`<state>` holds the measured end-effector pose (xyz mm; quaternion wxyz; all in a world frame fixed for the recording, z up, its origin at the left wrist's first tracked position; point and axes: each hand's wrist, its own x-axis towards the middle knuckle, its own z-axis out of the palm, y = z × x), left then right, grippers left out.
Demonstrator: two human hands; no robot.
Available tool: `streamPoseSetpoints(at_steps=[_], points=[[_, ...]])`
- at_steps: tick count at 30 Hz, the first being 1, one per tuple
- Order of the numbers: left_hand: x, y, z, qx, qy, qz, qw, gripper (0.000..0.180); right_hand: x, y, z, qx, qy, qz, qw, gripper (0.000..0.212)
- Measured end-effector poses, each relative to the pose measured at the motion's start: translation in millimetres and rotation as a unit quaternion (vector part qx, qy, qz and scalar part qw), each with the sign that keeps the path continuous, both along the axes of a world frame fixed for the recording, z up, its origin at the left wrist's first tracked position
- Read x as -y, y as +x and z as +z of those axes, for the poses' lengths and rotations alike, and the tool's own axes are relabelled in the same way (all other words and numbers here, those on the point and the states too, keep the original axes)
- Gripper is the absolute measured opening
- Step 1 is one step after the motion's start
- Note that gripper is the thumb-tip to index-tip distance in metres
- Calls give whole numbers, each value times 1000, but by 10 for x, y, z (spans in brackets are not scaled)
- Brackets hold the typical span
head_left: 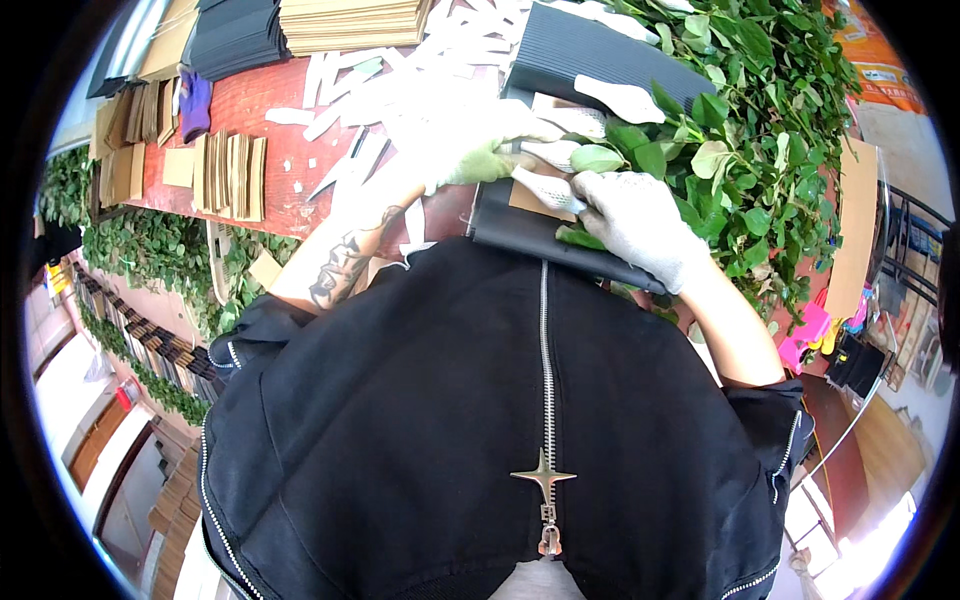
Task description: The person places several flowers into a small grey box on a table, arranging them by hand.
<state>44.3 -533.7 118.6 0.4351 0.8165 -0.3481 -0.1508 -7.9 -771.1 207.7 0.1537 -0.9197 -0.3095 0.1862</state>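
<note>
Several flower buds in white mesh sleeves lie in a row on a brown cardboard piece (532, 203) over black corrugated sheeting (610, 55). My right hand (645, 225), in a pale knit glove, is closed at the stem end of the nearest net-sleeved flower (545, 188); its fingers hide the stem. My left hand (480, 150), in a white and greenish glove, reaches in from the left beside the bud tips. Its fingers look stretched and apart, though glare washes out part of them. The sheeting's black near edge (560, 245) lies just ahead of my jacket.
Leafy green stems (755, 150) are heaped along the right. White paper strips (425, 75) and a pair of scissors (340, 165) lie on the red table (285, 165). Folded brown cards (230, 178), stacked cardboard (350, 25) and a purple glove (195, 103) are on the left.
</note>
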Motion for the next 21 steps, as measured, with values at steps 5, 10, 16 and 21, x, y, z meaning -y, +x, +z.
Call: streamPoseSetpoints(at_steps=[5, 10, 16, 21], points=[[-70, 30, 77, -76, -34, -18, 996, 43, -202, 83, -45, -36, 7, 40, 999, 12], [-353, -80, 608, -145, 75, 110, 980, 32, -154, 76, -264, -63, 84, 34, 994, 15], [-699, -695, 798, -234, 70, 96, 965, 43, -313, 48, -213, -68, 2, -2, 998, 8], [-491, -1017, 983, -308, 47, 175, 934, 55, -405, -7, -261, -30, -49, -24, 998, 10]])
